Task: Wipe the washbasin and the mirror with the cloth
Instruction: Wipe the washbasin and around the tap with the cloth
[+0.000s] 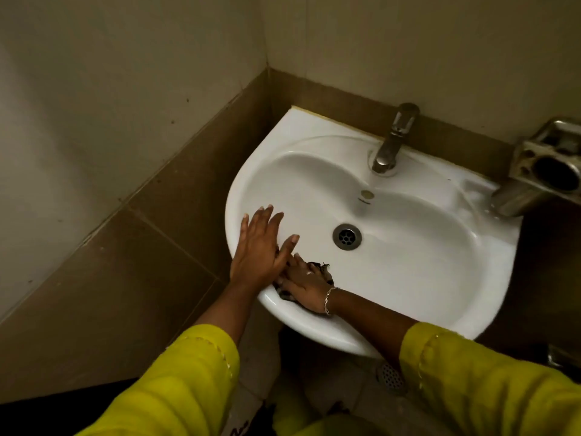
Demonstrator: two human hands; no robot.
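Note:
A white washbasin (408,262) is fixed in the corner of a tiled wall. My right hand (306,286) lies flat on a dark patterned cloth (323,272) at the basin's near left rim, fingers straight, pressing it against the porcelain. Only small edges of the cloth show around the hand. My left hand (261,247) rests on the left rim with fingers spread and straight, its thumb lying over the right hand's fingertips. No mirror is in view.
A steel tap (393,140) stands at the back of the basin, with the drain (346,236) in the bowl's middle. A metal holder (547,165) juts from the wall at the right. A floor drain (390,377) lies below the basin.

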